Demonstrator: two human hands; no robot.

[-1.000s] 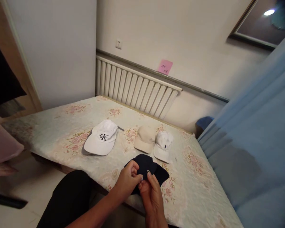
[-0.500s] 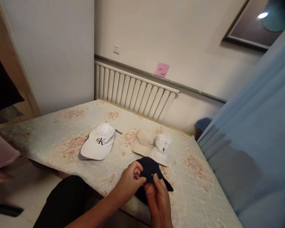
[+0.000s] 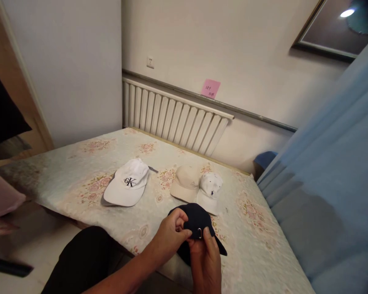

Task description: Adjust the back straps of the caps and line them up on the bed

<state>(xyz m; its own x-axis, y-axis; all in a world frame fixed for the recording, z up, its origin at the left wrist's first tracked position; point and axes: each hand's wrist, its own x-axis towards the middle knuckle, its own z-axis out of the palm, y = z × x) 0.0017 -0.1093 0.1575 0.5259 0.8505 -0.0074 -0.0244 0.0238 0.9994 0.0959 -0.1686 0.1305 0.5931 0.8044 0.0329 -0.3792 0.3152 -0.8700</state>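
Note:
Both hands hold a dark navy cap (image 3: pixel 196 218) just above the near edge of the floral mattress (image 3: pixel 79 171). My left hand (image 3: pixel 171 234) pinches the cap's back on the left side, fingers curled closed. My right hand (image 3: pixel 206 257) grips it from below, thumb pressed beside a small metal buckle (image 3: pixel 200 232) on the strap. Farther back lie a white cap with a black logo (image 3: pixel 127 187), a beige cap (image 3: pixel 184 183) and a small white cap (image 3: pixel 211 191), the last two touching.
A white radiator (image 3: pixel 174 118) runs along the far wall under a pink sticky note (image 3: pixel 210 88). A blue curtain (image 3: pixel 334 175) hangs at the right. My dark-clothed knee (image 3: pixel 86 261) is at the bottom left. A pink cushion (image 3: pixel 1 196) sits at the left edge.
The dark cap has been turned in my hands, and the metal strap buckle now faces up by my right thumb. Both hands shifted slightly right. The other caps have not moved.

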